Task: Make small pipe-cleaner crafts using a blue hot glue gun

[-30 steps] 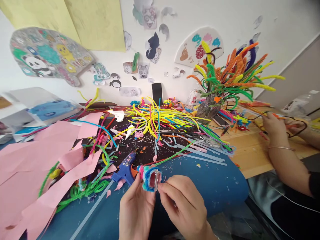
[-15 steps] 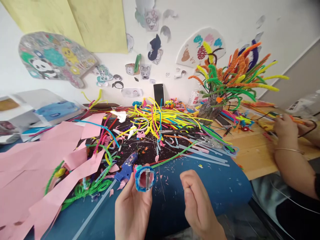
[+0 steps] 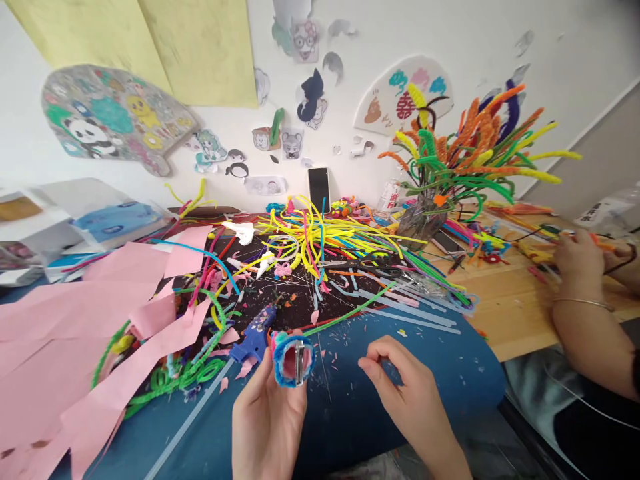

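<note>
Blue mat littered with pipe cleaners.

One pipe-cleaner ring sits in the left hand; the right hand holds nothing. One blue glue gun lies just beyond the left hand, one phone stands far beyond both hands, and one vase of pipe cleaners stands beyond the right. A co-worker's one visible hand works far right.
</note>
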Demonstrator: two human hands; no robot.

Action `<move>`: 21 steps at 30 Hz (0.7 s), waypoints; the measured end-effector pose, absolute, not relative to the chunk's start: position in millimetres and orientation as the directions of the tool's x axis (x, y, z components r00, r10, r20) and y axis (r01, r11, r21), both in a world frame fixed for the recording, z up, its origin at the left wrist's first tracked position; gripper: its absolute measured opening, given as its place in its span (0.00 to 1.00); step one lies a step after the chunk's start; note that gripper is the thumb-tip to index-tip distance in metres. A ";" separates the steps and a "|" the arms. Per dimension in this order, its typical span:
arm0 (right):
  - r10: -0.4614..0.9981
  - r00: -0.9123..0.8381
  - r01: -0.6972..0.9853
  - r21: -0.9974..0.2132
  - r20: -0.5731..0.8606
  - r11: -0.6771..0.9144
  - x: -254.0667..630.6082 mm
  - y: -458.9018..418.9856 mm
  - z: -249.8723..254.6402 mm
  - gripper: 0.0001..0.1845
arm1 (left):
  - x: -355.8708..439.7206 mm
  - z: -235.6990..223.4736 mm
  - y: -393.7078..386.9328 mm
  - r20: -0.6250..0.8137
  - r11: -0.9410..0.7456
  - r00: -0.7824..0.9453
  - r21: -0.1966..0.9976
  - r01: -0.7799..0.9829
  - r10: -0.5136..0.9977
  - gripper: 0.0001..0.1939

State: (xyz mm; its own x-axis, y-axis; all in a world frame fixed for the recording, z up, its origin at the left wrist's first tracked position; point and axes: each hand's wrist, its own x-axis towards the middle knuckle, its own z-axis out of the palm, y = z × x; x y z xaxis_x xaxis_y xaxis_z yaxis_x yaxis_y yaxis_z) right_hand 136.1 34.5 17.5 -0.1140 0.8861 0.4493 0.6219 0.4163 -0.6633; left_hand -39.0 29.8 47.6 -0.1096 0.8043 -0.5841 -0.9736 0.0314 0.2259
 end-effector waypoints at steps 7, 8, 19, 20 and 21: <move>0.872 0.087 0.861 -0.477 0.482 0.178 176.5 65.9 2.9 0.24 | -51.0 33.7 22.5 -0.451 0.052 -0.056 0.223 -0.973 0.891 0.25; 0.875 0.103 0.869 -0.471 0.472 0.152 182.3 70.4 0.0 0.22 | -51.4 32.9 21.4 -0.451 0.049 -0.063 0.231 -0.972 0.890 0.24; 0.608 -0.241 0.548 -0.411 0.756 0.728 116.4 28.6 44.2 0.07 | -43.3 19.4 24.4 -0.315 0.080 -0.010 0.270 -0.960 0.949 0.25; 0.583 -0.247 0.533 -0.394 0.774 0.749 110.0 27.0 47.3 0.07 | -43.5 18.5 23.8 -0.302 0.093 0.006 0.272 -0.958 0.953 0.25; 0.560 -0.247 0.526 -0.375 0.791 0.763 104.9 26.9 49.0 0.08 | -43.6 18.0 23.2 -0.289 0.107 0.025 0.271 -0.957 0.957 0.24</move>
State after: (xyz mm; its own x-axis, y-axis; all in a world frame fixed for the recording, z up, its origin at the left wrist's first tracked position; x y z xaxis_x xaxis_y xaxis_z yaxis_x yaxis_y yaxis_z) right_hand 104.9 26.9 49.0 -0.2471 0.5598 0.7909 0.5264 0.7628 -0.3755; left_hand -43.6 23.2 18.0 0.0251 0.9570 -0.2890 -0.9566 0.1070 0.2710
